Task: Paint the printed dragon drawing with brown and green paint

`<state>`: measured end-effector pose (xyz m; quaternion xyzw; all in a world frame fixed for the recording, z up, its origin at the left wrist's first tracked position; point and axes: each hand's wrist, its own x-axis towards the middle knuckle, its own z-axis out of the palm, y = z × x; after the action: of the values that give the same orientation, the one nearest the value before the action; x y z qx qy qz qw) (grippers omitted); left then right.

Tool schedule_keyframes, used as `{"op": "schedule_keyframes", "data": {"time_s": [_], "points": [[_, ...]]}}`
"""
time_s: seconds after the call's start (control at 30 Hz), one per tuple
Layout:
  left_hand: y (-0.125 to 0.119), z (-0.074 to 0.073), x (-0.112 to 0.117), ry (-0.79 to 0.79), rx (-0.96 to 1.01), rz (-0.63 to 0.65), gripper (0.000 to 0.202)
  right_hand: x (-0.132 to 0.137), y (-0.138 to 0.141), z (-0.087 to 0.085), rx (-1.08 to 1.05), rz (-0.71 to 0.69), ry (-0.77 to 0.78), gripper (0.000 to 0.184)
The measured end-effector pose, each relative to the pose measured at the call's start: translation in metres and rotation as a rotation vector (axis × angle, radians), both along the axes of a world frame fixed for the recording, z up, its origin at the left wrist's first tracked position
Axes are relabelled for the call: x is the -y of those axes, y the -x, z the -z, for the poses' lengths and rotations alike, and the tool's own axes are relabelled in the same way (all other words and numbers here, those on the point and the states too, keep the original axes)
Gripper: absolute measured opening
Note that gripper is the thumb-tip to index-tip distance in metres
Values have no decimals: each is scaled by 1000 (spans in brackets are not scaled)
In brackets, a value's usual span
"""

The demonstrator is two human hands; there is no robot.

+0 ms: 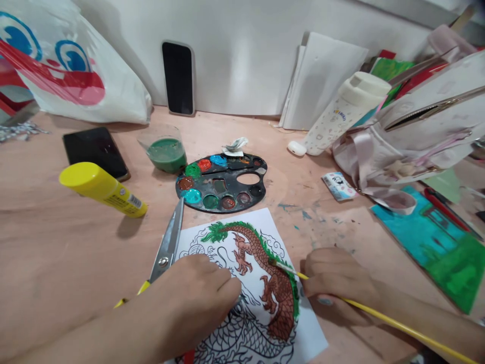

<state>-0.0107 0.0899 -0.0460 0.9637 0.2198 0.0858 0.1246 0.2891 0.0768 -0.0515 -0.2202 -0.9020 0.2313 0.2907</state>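
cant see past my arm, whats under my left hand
The left hand rests on a white paper sheet printed with a black-outlined dragon. Steel scissors with yellow handles pass beneath its wrist side. What is printed directly under the palm is covered.

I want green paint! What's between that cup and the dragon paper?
A black paint palette lies between the green cup and dragon paper, in head view.

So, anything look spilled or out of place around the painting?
Yes: blue-green paint smears mark the wooden tabletop right of the dragon sheet, away from the palette, like stray drips. The steel scissors also lie with their handles under the left hand.
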Motion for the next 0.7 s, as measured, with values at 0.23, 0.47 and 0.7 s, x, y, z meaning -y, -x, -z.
{"op": "schedule_keyframes", "data": {"time_s": [0.23,0.47,0.7], "points": [[1,0,0,5,13,-6,21,0,0,-2,18,28,-15,33],[2,2,1,16,3,-3,20,0,-1,3,-16,31,3,32],[1,3,-1,31,24,-15,20,0,0,-4,-47,94,13,28]]}}
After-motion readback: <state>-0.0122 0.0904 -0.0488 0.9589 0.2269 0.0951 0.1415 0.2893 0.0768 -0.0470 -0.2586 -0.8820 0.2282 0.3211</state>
